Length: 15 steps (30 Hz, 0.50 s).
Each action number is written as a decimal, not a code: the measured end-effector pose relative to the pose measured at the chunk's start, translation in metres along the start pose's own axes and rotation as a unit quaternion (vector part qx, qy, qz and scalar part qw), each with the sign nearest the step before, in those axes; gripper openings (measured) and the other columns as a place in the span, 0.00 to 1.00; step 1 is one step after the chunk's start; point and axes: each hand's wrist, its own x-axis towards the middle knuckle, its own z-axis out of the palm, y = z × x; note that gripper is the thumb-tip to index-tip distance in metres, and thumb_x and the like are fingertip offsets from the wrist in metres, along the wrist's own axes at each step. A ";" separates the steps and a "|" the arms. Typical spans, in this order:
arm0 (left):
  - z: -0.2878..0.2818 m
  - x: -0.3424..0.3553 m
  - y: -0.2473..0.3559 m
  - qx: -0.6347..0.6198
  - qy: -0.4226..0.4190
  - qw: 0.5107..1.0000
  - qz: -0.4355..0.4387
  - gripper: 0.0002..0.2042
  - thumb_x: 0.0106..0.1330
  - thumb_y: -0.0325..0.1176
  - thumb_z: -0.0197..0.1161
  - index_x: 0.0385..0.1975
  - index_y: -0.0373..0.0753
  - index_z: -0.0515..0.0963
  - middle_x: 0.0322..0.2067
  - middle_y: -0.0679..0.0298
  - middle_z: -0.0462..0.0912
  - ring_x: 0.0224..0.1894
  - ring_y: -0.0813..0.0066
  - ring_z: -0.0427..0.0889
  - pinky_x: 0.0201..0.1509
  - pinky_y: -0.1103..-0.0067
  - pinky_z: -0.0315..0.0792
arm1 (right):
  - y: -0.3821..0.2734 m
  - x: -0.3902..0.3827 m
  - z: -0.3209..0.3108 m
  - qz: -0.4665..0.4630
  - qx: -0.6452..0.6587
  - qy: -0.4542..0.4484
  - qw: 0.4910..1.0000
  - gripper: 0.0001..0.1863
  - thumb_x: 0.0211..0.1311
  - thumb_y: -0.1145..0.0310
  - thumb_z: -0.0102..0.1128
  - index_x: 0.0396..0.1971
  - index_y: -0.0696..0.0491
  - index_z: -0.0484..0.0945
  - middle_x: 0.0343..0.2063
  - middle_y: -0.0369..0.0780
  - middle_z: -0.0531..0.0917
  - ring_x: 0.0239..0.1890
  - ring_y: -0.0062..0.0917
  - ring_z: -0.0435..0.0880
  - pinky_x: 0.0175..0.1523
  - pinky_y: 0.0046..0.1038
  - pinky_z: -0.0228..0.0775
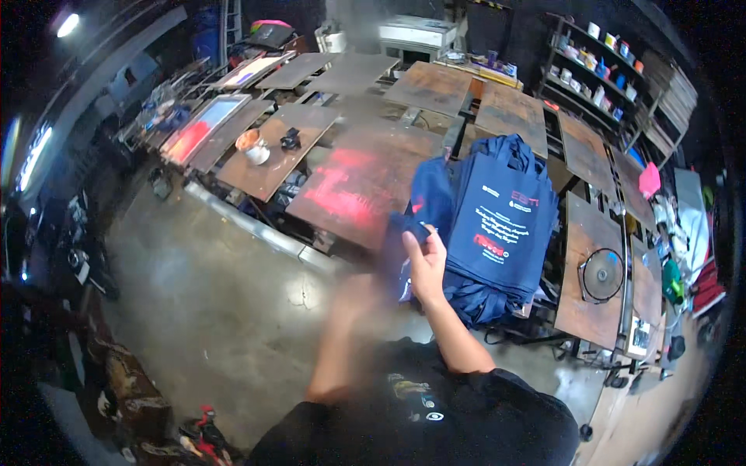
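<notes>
My right hand (428, 266) is closed on a dark navy fabric bag (398, 247), its thumb pressed on the top and the cloth hanging in front of my body. Close to the bag's lower left, my left hand (364, 297) is smeared, so its fingers cannot be made out. Just right of the held bag lies a thick pile of navy tote bags (497, 217), printed in white and red, handles toward the far side. Another piece of navy cloth (432, 190) leans at the pile's left edge. A brown board (400, 147) with red-pink stains lies beyond my hands.
Several flat boards stand in rows on a metal frame (287, 247). One board bears a stained white cup (256, 151) and a small black object (290, 140). A round fan-like object (602, 275) rests at right. Shelves with bottles (594, 66) stand at the back.
</notes>
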 end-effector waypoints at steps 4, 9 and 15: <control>-0.025 -0.011 -0.075 0.008 -0.038 0.999 0.021 0.15 0.57 0.35 0.63 0.38 0.29 0.80 0.36 0.42 0.83 0.42 0.46 0.83 0.46 0.62 0.75 | 0.019 0.002 0.055 -0.028 0.007 -0.028 0.999 0.08 0.68 0.71 0.60 0.44 0.57 0.77 0.36 0.30 0.81 0.37 0.11 0.75 0.44 0.17 0.68; -0.051 -0.037 -0.158 0.043 0.022 0.999 0.022 0.13 0.58 0.32 0.63 0.37 0.29 0.81 0.36 0.43 0.83 0.39 0.49 0.84 0.44 0.65 0.76 | 0.055 0.007 0.117 -0.009 0.037 -0.037 0.999 0.08 0.68 0.69 0.61 0.44 0.55 0.78 0.35 0.29 0.81 0.35 0.11 0.75 0.41 0.17 0.67; -0.096 -0.088 -0.205 -0.126 0.128 0.984 -0.011 0.10 0.61 0.31 0.64 0.31 0.29 0.77 0.25 0.50 0.80 0.27 0.62 0.78 0.36 0.70 0.73 | 0.075 0.001 0.174 0.007 0.007 -0.088 0.996 0.05 0.69 0.67 0.61 0.40 0.50 0.79 0.27 0.25 0.79 0.24 0.06 0.69 0.28 0.12 0.57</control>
